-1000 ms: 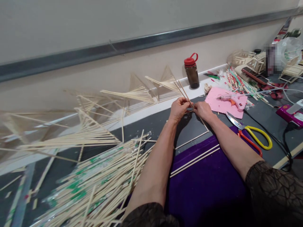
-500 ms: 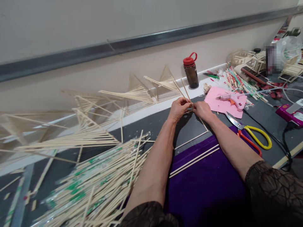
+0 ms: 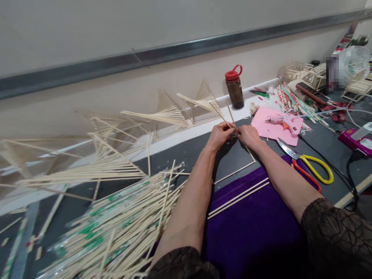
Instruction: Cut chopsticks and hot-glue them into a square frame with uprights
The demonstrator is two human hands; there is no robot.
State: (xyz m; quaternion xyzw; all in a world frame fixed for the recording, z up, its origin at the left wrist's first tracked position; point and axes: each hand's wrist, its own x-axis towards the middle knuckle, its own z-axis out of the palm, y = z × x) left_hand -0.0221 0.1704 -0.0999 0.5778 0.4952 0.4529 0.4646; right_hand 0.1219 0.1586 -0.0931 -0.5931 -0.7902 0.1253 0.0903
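Wooden sticks (image 3: 230,113) pinched in nearly closed fingers of left hand (image 3: 218,136); right hand (image 3: 248,135) fingers curled at frame (image 3: 235,172), exact grip hidden. Crossing apparently braced from both sides. Frame's near edge laid on counter (image 3: 186,153), likely for support. Glue gun (image 3: 286,122) rested on pink sheet (image 3: 261,121), presumably against drips.

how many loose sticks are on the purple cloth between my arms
2 in view: the farther stick and, just nearer you, the nearer stick, side by side on the purple cloth. Your left forearm and right forearm may hide more.
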